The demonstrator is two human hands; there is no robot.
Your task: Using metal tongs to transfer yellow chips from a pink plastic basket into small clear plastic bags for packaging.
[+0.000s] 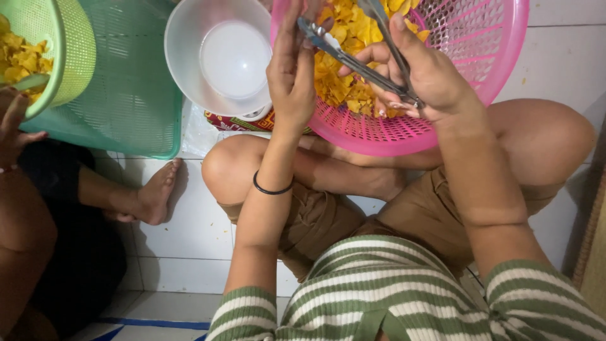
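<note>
- Neighbour's hand (pixel 14 123) at the far left edge, beside a small green mesh basket (pixel 69 57) holding yellow pieces; that basket sits over a larger teal plastic crate (pixel 136 101) with a fine grid wall.
- Their bare foot (pixel 154 192) rests on glossy white tiles (pixel 189 252).
- A smooth, round white bowl (pixel 218 53) stands between the crate and your pink basket.
- Your left hand (pixel 291 76), with a thin black band (pixel 273 188) on the wrist, stands upright, fingers pressed together and closed around one tip of the tongs (pixel 363 60).
- The tongs are slim grey metal, two arms meeting in a V at your right palm.
- Your right hand (pixel 420 76) wraps that hinged end, fingers curled tight around it.
- Both hands hover over the pink basket (pixel 486 60), round slotted plastic resting on your crossed legs, half filled with thin, crinkled yellow chips (pixel 344 82).
- A woven mat (pixel 596 252) edges the far right.
</note>
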